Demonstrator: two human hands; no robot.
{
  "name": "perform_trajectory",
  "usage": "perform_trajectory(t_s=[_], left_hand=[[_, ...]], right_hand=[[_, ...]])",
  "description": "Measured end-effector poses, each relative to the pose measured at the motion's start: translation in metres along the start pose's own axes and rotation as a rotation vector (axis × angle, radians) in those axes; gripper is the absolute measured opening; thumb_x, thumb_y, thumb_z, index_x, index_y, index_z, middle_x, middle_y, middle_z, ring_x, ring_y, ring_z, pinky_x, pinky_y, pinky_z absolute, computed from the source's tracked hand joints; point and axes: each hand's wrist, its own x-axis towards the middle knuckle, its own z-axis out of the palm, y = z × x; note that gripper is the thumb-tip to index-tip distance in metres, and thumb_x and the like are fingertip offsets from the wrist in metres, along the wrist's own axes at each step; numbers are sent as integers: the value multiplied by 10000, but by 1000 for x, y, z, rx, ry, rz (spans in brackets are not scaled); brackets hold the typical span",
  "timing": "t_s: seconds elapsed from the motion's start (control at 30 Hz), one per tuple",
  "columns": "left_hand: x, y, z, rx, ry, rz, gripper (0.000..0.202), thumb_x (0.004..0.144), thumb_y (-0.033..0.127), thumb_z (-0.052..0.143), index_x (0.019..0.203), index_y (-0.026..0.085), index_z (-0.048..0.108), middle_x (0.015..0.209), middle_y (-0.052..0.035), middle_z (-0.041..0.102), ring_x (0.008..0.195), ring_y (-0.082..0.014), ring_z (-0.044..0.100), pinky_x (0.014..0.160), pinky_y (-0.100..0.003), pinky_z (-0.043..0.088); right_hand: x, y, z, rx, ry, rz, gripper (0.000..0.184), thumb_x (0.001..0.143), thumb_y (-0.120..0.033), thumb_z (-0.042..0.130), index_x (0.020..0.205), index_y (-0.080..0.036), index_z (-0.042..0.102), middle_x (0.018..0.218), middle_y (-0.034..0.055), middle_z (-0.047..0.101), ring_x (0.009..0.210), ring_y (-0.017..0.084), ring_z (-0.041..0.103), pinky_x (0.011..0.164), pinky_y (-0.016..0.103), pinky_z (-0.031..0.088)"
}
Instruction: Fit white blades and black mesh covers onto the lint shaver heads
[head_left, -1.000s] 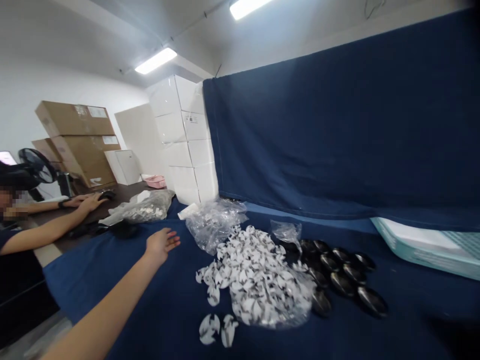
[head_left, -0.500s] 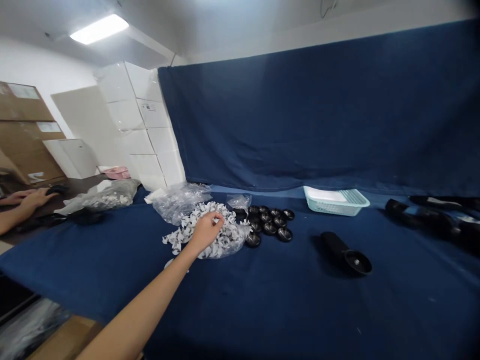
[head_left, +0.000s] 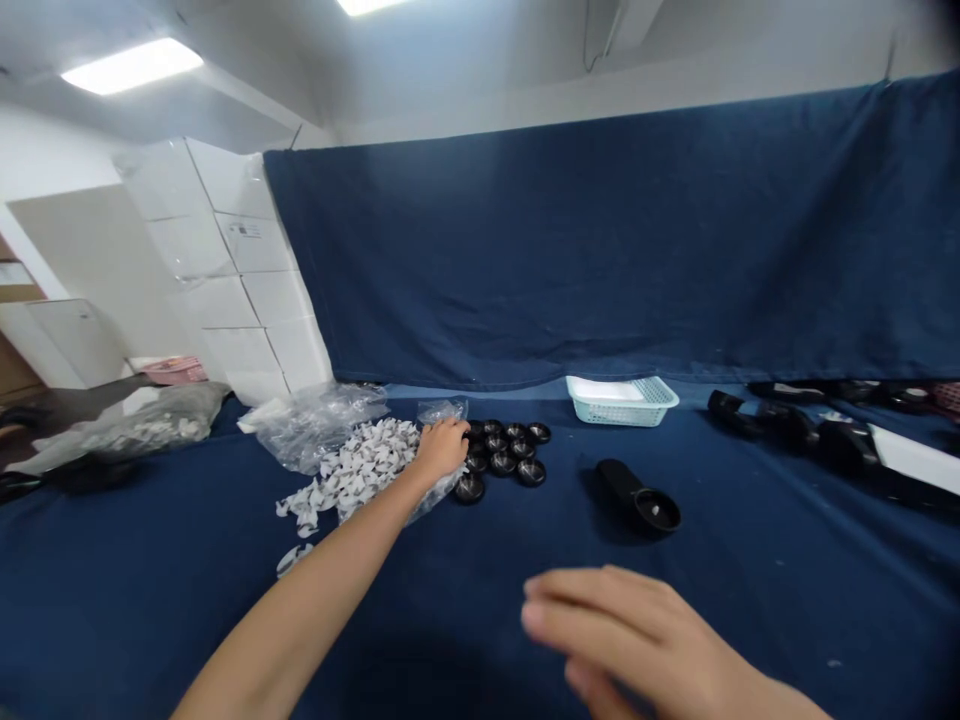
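Observation:
My left hand reaches over to the left end of a cluster of shallow black round cups, its fingers curled down on a black cup mostly hidden beneath them. Under and beside that wrist spreads a heap of small white plastic pieces, partly on a clear bag. In the near foreground my right hand hovers above the blue cloth, fingers stretched out and slightly blurred, with nothing seen in them. Beyond it lies a black part with a long body and a round cup end.
A light green basket stands at the back by the blue curtain. Black parts line the right side. Crumpled clear bags lie at the left, in front of stacked white boxes.
My left hand has moved from above the white pieces to the black cups. My right hand has come into view at the bottom. The view has turned right, and another person's hands have left it.

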Motion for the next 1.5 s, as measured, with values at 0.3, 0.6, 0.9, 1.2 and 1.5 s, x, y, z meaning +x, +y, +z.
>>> perform_trajectory(t_s=[0.3, 0.6, 0.9, 1.2, 1.5], left_hand=[[35, 12, -5, -182, -195, -37, 298, 909, 326, 596, 1154, 157, 582, 1195, -88, 590, 1048, -234, 594, 896, -455, 504], [-6, 55, -17, -921, -164, -28, 468, 976, 504, 380, 1216, 129, 524, 1089, -120, 664, 867, -189, 686, 768, -364, 568], [-51, 101, 22, -718, -62, -14, 416, 928, 444, 451, 1190, 157, 596, 1021, -143, 704, 776, -249, 714, 713, -365, 566], [-51, 25, -54, -155, 168, -179, 361, 958, 263, 378, 1286, 276, 527, 1277, -70, 606, 1108, -285, 584, 940, -444, 436], [-54, -34, -35, 139, -207, -155, 265, 905, 309, 603, 1129, 168, 615, 1180, -88, 623, 1039, -230, 610, 915, -463, 492]], right_hand=[[-71, 129, -9, -134, 388, 679, 256, 920, -336, 521, 1141, -247, 615, 1238, 98, 566, 1176, 281, 538, 1014, 466, 442], [-97, 166, 13, 141, 229, 912, 434, 994, -492, 290, 1305, -282, 507, 1196, 64, 652, 1160, 272, 586, 1017, 507, 439], [-100, 147, 9, 351, 139, 918, 482, 987, -524, 289, 1406, -324, 415, 1259, 34, 629, 1268, 245, 487, 1140, 501, 245], [-100, 145, 6, 444, 73, 989, 521, 971, -552, 294, 1418, -318, 423, 1351, 34, 565, 1351, 259, 383, 1181, 505, 105], [-107, 151, 1, 342, 179, 981, 641, 950, -611, 263, 1218, -185, 659, 956, 104, 744, 791, 272, 662, 885, 452, 511]])
